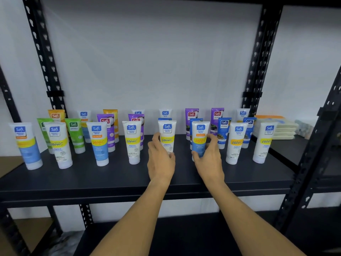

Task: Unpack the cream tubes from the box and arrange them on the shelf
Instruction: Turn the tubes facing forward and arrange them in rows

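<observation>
At frame centre, a white yellow-banded plastic cream tube is gripped by the left hand, and a white-and-blue tube by the right hand. On the black metal shelf, closely spaced neighbouring tubes could be toppled if brushed on release.

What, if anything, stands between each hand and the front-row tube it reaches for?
Nothing visible. The left hand already grips the white tube, and the right hand grips the blue-bottomed tube; both stand on the shelf.

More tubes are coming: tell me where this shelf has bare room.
Free: the shelf's front strip, between the front row of tubes and the edge. Crowded: the rows behind, and the middle, where the left hand and right hand hold tubes.
</observation>
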`<state>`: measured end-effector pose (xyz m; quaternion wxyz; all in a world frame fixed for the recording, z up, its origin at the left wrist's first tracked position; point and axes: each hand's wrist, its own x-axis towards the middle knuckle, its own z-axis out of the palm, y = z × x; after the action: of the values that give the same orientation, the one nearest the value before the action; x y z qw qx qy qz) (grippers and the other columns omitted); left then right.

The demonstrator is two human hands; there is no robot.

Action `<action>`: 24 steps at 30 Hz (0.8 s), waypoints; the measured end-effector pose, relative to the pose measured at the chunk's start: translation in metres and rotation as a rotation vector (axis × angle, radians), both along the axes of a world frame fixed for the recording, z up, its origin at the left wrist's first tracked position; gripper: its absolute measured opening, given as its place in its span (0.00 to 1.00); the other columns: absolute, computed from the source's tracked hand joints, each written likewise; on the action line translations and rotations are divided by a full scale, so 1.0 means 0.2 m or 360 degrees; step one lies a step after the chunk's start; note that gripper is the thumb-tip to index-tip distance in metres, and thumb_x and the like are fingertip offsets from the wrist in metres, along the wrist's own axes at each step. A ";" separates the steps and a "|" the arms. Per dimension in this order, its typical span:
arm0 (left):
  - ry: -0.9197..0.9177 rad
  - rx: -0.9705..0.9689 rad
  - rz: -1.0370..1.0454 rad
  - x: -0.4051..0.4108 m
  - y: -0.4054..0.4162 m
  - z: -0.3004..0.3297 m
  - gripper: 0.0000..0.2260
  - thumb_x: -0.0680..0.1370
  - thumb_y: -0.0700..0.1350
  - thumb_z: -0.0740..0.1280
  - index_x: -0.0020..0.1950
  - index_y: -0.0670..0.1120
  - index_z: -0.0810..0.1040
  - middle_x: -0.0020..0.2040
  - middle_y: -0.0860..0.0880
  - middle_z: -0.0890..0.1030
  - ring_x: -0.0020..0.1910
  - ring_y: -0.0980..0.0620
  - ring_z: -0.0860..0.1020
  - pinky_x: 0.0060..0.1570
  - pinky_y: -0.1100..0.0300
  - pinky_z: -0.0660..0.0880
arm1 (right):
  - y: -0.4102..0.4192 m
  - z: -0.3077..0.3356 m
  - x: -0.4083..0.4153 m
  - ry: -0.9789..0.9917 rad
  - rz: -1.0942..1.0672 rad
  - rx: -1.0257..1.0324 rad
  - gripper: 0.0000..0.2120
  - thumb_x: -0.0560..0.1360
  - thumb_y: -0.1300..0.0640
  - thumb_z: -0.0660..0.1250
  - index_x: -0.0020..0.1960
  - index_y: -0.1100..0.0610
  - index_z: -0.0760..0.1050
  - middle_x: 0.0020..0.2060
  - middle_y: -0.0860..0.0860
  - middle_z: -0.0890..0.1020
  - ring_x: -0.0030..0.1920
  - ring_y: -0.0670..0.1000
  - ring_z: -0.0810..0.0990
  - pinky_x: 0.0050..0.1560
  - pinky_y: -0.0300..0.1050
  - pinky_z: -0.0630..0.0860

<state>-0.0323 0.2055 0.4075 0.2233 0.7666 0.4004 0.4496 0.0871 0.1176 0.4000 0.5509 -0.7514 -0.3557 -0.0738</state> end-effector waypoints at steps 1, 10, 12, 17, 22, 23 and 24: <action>-0.0003 -0.0014 -0.0006 -0.01 -0.01 0.00 0.37 0.74 0.40 0.73 0.75 0.49 0.55 0.68 0.44 0.66 0.66 0.47 0.71 0.58 0.52 0.76 | -0.01 0.00 -0.01 -0.0003 -0.0010 0.0032 0.34 0.75 0.59 0.73 0.72 0.49 0.57 0.66 0.53 0.73 0.64 0.53 0.75 0.59 0.51 0.77; 0.0459 0.0551 0.0077 -0.04 -0.19 -0.07 0.27 0.77 0.51 0.67 0.71 0.48 0.59 0.70 0.42 0.67 0.68 0.43 0.68 0.64 0.47 0.69 | -0.19 0.00 -0.03 -0.0116 -0.0156 0.0162 0.26 0.77 0.58 0.69 0.71 0.52 0.63 0.64 0.51 0.72 0.63 0.48 0.72 0.56 0.42 0.73; 0.0579 0.0762 -0.0051 -0.01 -0.25 -0.09 0.23 0.78 0.54 0.63 0.71 0.48 0.64 0.70 0.42 0.68 0.68 0.43 0.68 0.65 0.46 0.68 | -0.26 0.00 0.00 -0.0200 -0.0227 0.0169 0.23 0.77 0.58 0.69 0.69 0.51 0.64 0.61 0.50 0.73 0.61 0.48 0.73 0.56 0.45 0.76; 0.0930 0.0510 -0.0275 0.12 -0.37 -0.09 0.25 0.80 0.59 0.54 0.72 0.47 0.63 0.71 0.44 0.65 0.68 0.44 0.64 0.68 0.46 0.63 | -0.41 0.01 0.15 -0.0231 -0.0413 0.0161 0.26 0.76 0.56 0.70 0.70 0.54 0.64 0.63 0.51 0.72 0.65 0.52 0.71 0.59 0.55 0.77; 0.1191 0.0340 -0.0236 0.17 -0.37 -0.09 0.29 0.80 0.62 0.50 0.73 0.43 0.63 0.71 0.44 0.67 0.69 0.45 0.64 0.69 0.49 0.62 | -0.44 0.04 0.28 -0.0154 -0.0372 0.0086 0.36 0.73 0.56 0.74 0.74 0.52 0.59 0.70 0.53 0.68 0.70 0.54 0.67 0.65 0.55 0.73; 0.1202 0.0327 -0.0232 0.17 -0.37 -0.10 0.30 0.80 0.62 0.50 0.73 0.43 0.63 0.72 0.44 0.67 0.70 0.45 0.64 0.71 0.49 0.60 | -0.44 0.03 0.30 -0.0138 -0.0354 0.0078 0.37 0.73 0.56 0.75 0.75 0.51 0.58 0.71 0.53 0.67 0.71 0.53 0.67 0.66 0.55 0.73; 0.1208 0.0311 -0.0230 0.17 -0.37 -0.10 0.30 0.80 0.62 0.50 0.74 0.43 0.63 0.73 0.43 0.66 0.72 0.45 0.63 0.73 0.48 0.59 | -0.43 0.03 0.31 -0.0128 -0.0333 0.0072 0.38 0.73 0.57 0.75 0.75 0.51 0.57 0.71 0.53 0.67 0.71 0.53 0.67 0.66 0.55 0.73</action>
<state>0.0025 0.1317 0.3874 0.0165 0.9221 0.3549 0.1536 0.1484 0.0317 0.4054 0.5422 -0.7683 -0.2952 -0.1689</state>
